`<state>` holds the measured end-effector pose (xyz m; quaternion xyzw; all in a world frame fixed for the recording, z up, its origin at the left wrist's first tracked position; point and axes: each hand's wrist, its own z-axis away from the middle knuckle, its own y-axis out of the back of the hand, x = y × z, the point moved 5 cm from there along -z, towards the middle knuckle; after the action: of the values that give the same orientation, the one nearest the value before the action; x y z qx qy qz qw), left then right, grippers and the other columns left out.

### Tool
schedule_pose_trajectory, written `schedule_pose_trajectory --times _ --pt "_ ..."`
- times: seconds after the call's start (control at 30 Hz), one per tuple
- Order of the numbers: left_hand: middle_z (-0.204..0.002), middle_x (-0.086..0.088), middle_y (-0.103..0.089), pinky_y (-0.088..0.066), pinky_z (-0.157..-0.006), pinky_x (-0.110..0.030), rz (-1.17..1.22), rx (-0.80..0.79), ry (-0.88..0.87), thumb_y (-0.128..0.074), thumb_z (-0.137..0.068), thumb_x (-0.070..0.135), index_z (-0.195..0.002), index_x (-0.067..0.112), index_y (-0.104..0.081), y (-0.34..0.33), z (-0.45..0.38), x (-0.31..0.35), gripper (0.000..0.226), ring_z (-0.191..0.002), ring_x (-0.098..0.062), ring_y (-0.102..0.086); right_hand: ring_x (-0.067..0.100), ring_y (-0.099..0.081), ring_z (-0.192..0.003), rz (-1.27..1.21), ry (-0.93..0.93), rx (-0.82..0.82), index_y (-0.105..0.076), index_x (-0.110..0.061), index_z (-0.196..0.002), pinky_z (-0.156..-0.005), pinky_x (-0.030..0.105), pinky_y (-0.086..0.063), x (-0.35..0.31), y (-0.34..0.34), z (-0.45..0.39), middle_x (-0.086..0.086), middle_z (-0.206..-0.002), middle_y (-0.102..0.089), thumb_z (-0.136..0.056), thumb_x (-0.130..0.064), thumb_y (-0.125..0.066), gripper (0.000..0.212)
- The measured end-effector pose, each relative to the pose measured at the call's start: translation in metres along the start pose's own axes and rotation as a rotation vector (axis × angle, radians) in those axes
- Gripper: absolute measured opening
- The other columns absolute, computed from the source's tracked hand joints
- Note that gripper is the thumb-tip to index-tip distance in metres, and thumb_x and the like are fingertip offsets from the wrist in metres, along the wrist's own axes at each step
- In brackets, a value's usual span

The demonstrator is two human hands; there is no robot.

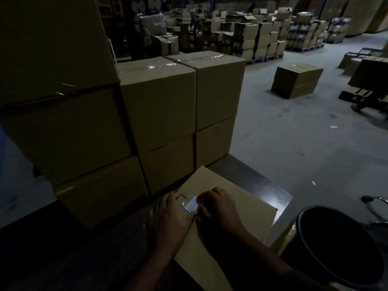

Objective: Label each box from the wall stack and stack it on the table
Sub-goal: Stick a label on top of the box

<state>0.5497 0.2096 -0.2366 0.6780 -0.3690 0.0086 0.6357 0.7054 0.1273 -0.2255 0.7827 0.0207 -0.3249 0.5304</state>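
Both my hands are down on the box (241, 208) lying flat on the table (270, 190). Left hand (170, 219) lies flat, fingers straight, pressing the top beside the label (191, 204). Right hand (218, 206) has its fingers curled down onto the label's other edge; can't tell if it's pinching or just pressing. Behind is the stack (159, 110), and a dark bin (340, 244) sits off right.

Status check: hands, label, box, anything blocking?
Both hands on box top: left hand and right hand pressing label down. Stacked boxes behind. Nothing blocking.
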Motion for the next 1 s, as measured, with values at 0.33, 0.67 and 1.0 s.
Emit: schedule_pose_trajectory --times 0.33,0.67,1.0 --pt "-0.151 0.014 -0.052 -0.041 -0.106 -0.041 0.047 0.007 0.039 -0.059 -0.081 0.081 -0.143 0.038 -0.051 0.015 0.007 0.006 0.077 -0.133 -0.017 -0.053 0.009 -0.046 -0.098 -0.082 0.019 -0.014 -0.069 -0.032 -0.101 -0.089 0.032 -0.043 0.006 0.001 0.003 -0.013 -0.099 -0.053 -0.087 -0.037 -0.066 0.015" --pt "-0.148 0.015 -0.054 -0.04 -0.105 -0.042 0.078 -0.001 0.079 -0.072 -0.08 0.071 -0.137 0.037 -0.055 0.012 0.006 0.002 0.069 -0.131 -0.018 -0.053 0.006 -0.041 -0.096 -0.068 0.063 -0.023 -0.068 -0.033 -0.105 -0.085 0.029 -0.035 0.002 0.004 0.005 -0.013 -0.1 -0.051 -0.088 -0.04 -0.063 0.019" --pt "-0.15 0.014 -0.054 -0.04 -0.108 -0.043 0.112 0.002 0.077 -0.075 -0.08 0.069 -0.137 0.038 -0.057 0.015 0.007 0.002 0.068 -0.134 -0.019 -0.052 0.007 -0.039 -0.097 -0.074 0.064 -0.024 -0.068 -0.034 -0.11 -0.083 0.028 -0.035 0.004 0.003 0.007 -0.013 -0.101 -0.051 -0.087 -0.038 -0.065 0.023"
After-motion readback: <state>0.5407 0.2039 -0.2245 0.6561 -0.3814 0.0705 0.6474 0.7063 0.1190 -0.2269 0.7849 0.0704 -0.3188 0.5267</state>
